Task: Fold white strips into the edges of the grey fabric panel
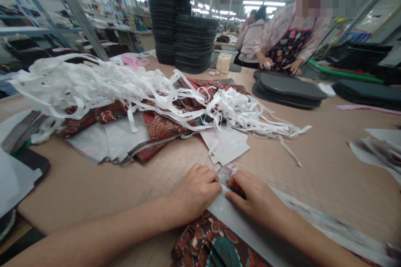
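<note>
Left hand [196, 190] and right hand [253, 200], both curled and gripping the folded edge of a brown floral fabric panel [213, 238], which lies backed in pale lining on the tan surface [328, 183], seemingly pinched to keep its layers aligned; white trimming strips [219, 110] lie heaped over fabric pieces [159, 127] beyond, set clear of the hands.

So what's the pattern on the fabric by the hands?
Brown fabric: red and teal florals, best in head view.

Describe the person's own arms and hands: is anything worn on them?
The left hand and right hand are bare, with no gloves and no visible rings. The forearms are also bare, with no sleeve, watch or band in view.
</note>
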Available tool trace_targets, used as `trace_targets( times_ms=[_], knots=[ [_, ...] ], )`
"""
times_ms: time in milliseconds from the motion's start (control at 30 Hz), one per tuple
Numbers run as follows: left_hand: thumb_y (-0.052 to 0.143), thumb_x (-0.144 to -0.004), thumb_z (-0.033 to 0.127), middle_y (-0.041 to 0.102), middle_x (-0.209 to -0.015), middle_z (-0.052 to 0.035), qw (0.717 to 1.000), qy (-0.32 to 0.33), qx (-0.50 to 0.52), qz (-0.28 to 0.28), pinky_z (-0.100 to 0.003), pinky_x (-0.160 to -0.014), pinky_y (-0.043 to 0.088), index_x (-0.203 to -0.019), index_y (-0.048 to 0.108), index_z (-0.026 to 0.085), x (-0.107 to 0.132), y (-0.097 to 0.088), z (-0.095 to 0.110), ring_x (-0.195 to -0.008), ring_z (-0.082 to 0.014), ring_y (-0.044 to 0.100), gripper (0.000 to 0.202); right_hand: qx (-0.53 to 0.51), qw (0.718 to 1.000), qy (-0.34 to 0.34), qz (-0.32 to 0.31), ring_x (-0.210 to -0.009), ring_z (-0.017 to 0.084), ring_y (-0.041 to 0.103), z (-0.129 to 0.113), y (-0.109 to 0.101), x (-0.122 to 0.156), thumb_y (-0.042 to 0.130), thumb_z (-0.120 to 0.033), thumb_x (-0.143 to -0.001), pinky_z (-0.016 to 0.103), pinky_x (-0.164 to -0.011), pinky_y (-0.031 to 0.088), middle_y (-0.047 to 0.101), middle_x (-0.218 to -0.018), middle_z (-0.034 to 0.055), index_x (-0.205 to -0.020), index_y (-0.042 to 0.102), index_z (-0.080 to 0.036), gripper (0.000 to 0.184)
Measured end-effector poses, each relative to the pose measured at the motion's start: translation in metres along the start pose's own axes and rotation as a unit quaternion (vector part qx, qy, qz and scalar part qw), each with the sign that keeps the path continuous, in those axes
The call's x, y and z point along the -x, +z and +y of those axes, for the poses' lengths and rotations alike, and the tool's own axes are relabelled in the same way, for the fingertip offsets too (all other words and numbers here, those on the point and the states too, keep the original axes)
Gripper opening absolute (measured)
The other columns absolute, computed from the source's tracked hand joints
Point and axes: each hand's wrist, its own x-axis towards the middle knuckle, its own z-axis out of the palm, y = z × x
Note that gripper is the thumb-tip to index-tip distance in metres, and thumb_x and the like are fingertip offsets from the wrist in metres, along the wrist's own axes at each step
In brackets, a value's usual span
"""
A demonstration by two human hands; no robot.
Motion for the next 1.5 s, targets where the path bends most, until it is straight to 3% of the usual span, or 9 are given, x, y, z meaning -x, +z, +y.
trace_targets(
  times_ms=[67, 167, 333, 433, 700, 1000, 1167, 1367, 1500],
  knots=[
    [0.05, -0.09, 0.02, 0.056, -0.085, -0.0022, 0.999, -0.023, 0.023, -0.003, -0.033, -0.075, 0.035, -0.083, 0.057, 0.017, -0.001, 0.0, 0.0, -0.083, -0.0186, 0.049, 0.01, 0.043, 0.997, -0.052, 0.044, -0.071, 0.019, 0.049, 0.001, 0.007, 0.005, 0.054, -0.014, -0.081, 0.03, -0.061, 0.039, 0.054, -0.079, 0.0062, -0.08, 0.053, -0.014, 0.001],
    [0.06, -0.083, 0.017, 0.056, -0.083, -0.002, 0.996, -0.074, 0.059, -0.006, -0.032, -0.073, 0.037, -0.082, 0.054, 0.016, -0.005, 0.0, 0.002, -0.082, -0.0185, 0.049, 0.006, 0.09, 0.985, -0.118, 0.091, -0.071, 0.018, 0.048, 0.003, 0.016, 0.011, 0.043, -0.014, -0.09, 0.031, -0.062, 0.039, 0.052, -0.077, 0.0059, -0.081, 0.055, -0.014, 0.015],
    [0.064, -0.077, 0.012, 0.057, -0.087, -0.0011, 0.988, -0.111, 0.11, -0.01, -0.031, -0.076, 0.039, -0.09, 0.055, 0.018, -0.006, 0.001, 0.002, -0.086, -0.0189, 0.049, 0.016, 0.127, 0.976, -0.142, 0.101, -0.071, 0.019, 0.047, 0.003, 0.018, 0.017, 0.038, -0.016, -0.094, 0.033, -0.062, 0.038, 0.052, -0.076, 0.0054, -0.081, 0.057, -0.014, 0.022],
    [0.062, -0.079, 0.012, 0.057, -0.091, -0.0002, 0.988, -0.097, 0.123, -0.012, -0.032, -0.079, 0.039, -0.098, 0.056, 0.021, -0.006, 0.002, 0.0, -0.09, -0.0189, 0.049, 0.022, 0.078, 0.985, -0.128, 0.091, -0.073, 0.019, 0.048, 0.001, 0.014, 0.017, 0.039, -0.016, -0.094, 0.033, -0.064, 0.041, 0.053, -0.078, 0.0068, -0.084, 0.058, -0.013, 0.022],
    [0.064, -0.075, 0.01, 0.055, -0.084, 0.0012, 0.984, -0.125, 0.129, -0.009, -0.031, -0.074, 0.038, -0.092, 0.052, 0.019, -0.009, -0.001, -0.001, -0.082, -0.0177, 0.049, 0.022, -0.045, 0.993, -0.086, 0.068, -0.084, 0.019, 0.051, 0.004, 0.012, 0.014, 0.039, -0.012, -0.093, 0.034, -0.072, 0.044, 0.056, -0.089, 0.008, -0.101, 0.06, -0.015, 0.022],
    [0.061, -0.072, 0.006, 0.055, -0.084, 0.001, 0.984, -0.118, 0.132, 0.008, -0.031, -0.074, 0.038, -0.091, 0.05, 0.019, -0.007, 0.0, 0.001, -0.082, -0.0173, 0.049, 0.025, 0.108, 0.966, -0.234, -0.005, -0.075, 0.022, 0.045, 0.006, 0.003, 0.015, 0.029, -0.018, -0.098, 0.036, -0.064, 0.04, 0.056, -0.087, 0.0106, -0.112, 0.057, -0.007, 0.033],
    [0.061, -0.075, 0.011, 0.054, -0.085, 0.0006, 0.985, -0.127, 0.117, 0.001, -0.032, -0.073, 0.039, -0.09, 0.048, 0.019, -0.006, 0.001, 0.002, -0.081, -0.0176, 0.049, 0.021, 0.054, 0.984, -0.167, 0.031, -0.079, 0.019, 0.048, 0.004, 0.004, 0.015, 0.034, -0.017, -0.097, 0.032, -0.068, 0.043, 0.056, -0.087, 0.0091, -0.107, 0.059, -0.012, 0.028],
    [0.057, -0.073, 0.008, 0.054, -0.084, -0.0002, 0.987, -0.123, 0.105, 0.007, -0.032, -0.072, 0.039, -0.086, 0.047, 0.019, -0.006, 0.001, 0.002, -0.08, -0.018, 0.048, 0.02, 0.125, 0.966, -0.228, 0.004, -0.074, 0.02, 0.046, 0.0, 0.001, 0.015, 0.033, -0.018, -0.097, 0.034, -0.063, 0.041, 0.057, -0.086, 0.0106, -0.111, 0.058, -0.008, 0.031],
    [0.056, -0.077, 0.012, 0.055, -0.086, -0.0013, 0.988, -0.114, 0.101, 0.002, -0.032, -0.073, 0.039, -0.088, 0.047, 0.019, -0.005, 0.0, 0.003, -0.082, -0.0185, 0.048, 0.015, 0.033, 0.987, -0.155, 0.006, -0.082, 0.019, 0.051, 0.003, -0.003, 0.02, 0.033, -0.015, -0.096, 0.031, -0.072, 0.045, 0.058, -0.091, 0.0093, -0.109, 0.059, -0.013, 0.029]
  ],
)
